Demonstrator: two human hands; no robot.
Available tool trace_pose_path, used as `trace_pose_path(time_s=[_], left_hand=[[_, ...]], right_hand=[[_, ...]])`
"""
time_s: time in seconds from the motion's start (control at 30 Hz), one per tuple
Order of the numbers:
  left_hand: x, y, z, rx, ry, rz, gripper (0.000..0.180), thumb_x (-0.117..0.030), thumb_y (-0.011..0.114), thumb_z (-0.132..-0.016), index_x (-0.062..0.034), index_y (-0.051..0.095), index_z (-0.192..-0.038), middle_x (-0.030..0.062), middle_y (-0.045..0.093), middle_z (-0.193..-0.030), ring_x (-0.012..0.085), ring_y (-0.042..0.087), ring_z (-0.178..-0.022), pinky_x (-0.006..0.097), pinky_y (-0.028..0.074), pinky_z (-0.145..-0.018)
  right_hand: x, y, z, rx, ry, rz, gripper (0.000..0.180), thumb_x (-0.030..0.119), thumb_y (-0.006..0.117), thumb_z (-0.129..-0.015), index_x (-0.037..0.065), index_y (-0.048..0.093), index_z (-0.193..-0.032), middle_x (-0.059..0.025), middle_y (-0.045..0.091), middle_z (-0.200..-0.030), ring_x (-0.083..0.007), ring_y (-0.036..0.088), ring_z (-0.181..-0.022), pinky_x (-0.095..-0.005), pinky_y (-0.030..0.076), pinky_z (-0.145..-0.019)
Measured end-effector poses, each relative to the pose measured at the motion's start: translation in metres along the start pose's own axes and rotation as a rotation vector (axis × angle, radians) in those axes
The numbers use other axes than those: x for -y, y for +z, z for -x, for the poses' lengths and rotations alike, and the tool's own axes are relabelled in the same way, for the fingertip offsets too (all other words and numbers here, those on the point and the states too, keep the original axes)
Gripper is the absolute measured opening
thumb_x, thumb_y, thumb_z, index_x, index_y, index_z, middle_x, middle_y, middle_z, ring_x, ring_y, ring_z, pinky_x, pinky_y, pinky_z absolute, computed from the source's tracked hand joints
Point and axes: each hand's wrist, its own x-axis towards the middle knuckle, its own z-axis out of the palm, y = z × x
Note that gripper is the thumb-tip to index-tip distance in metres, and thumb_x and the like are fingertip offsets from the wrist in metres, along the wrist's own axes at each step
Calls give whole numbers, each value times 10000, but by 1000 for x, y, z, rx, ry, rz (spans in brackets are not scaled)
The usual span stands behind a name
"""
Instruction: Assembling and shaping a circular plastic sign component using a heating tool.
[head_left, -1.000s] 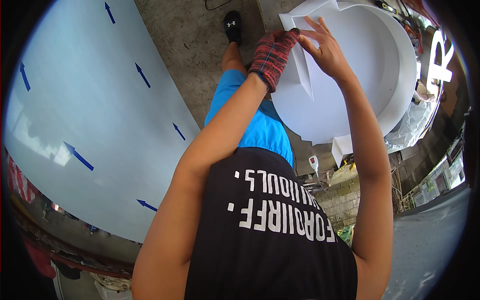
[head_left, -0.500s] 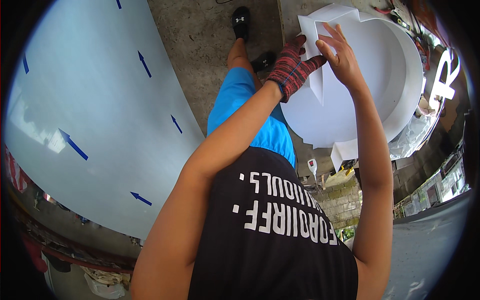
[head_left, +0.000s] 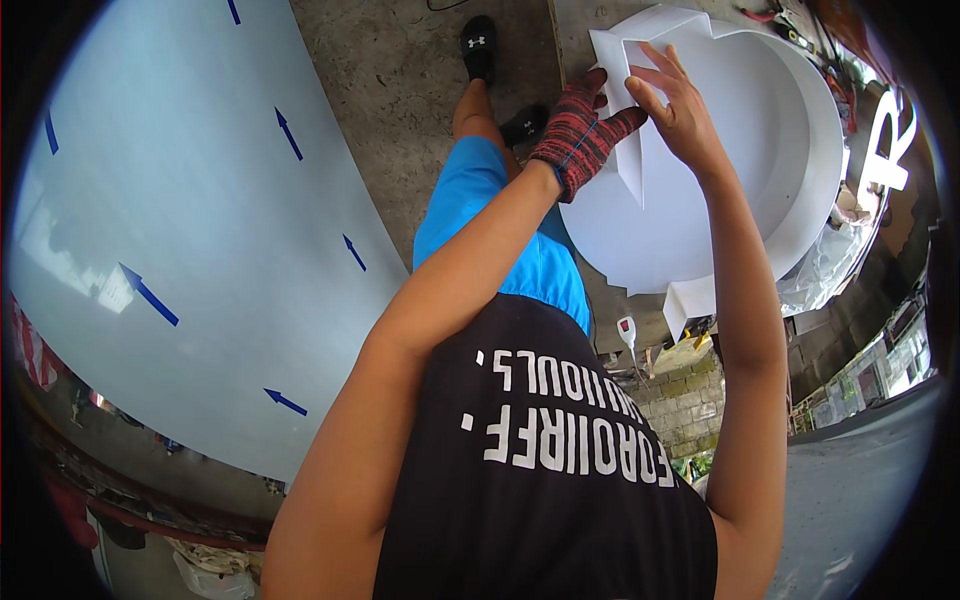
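A bent white plastic-looking strip [head_left: 627, 150] stands on edge along the near-left side of a large white rounded panel [head_left: 740, 130]. My left hand [head_left: 585, 135], in a red and black knit glove, is closed around the strip from its outer side, its thumb reaching over the top edge. On the inner side is my bare right hand [head_left: 685, 115], fingers stretched and spread, with the thumb tip and fingertips against the strip close to its angled corner. The strip's lower end tapers to a free point over the panel. What lies under my gloved fingers is hidden.
A large pale sheet with blue arrows [head_left: 200, 230] fills the left side. Beyond the panel at the right are a white letter shape [head_left: 888, 145], clear plastic wrap [head_left: 825, 265] and hand tools [head_left: 795, 35]. A white and red handheld device [head_left: 627, 331] lies below the panel.
Almost nothing differs. Both hands keep their places on the strip, and the whole view has shifted very slightly.
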Motion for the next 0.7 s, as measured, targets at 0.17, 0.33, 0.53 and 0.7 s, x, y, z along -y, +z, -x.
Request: trace_pose_path(time_s=[0.17,0.33,0.53,0.7], left_hand=[[-3,-1,-2,21,14,-58,907,-372,860,-808,27,417,-1492,209,501,-1412,309,553,-1266,419,508,-1032],[-1,2,1,10,8,-83,861,-362,829,-852,-21,403,-1517,159,616,-1286,258,600,-1185,371,500,-1003],[-40,1,19,72,-43,-197,832,-358,818,-862,22,426,-1489,179,584,-1300,254,561,-1227,369,477,-1033],[8,-19,-8,89,75,43,710,-343,776,-913,-31,478,-1476,131,587,-1315,212,578,-1168,349,489,-1018]], right_hand=[[-4,0,0,-13,-6,19,788,785,455,-930,140,722,-1297,-157,425,-1600,-410,250,-1538,-537,280,-1219],[12,-4,34,-208,75,-127,614,620,522,-1002,117,697,-1307,-174,493,-1546,-379,364,-1494,-510,350,-1188],[35,40,176,-650,376,-601,244,178,551,-1052,17,688,-1175,-123,747,-1068,-211,695,-1004,-335,514,-918],[51,131,306,-637,852,-846,191,153,585,-1043,-13,667,-1089,-85,742,-1003,-138,676,-937,-289,523,-856]])
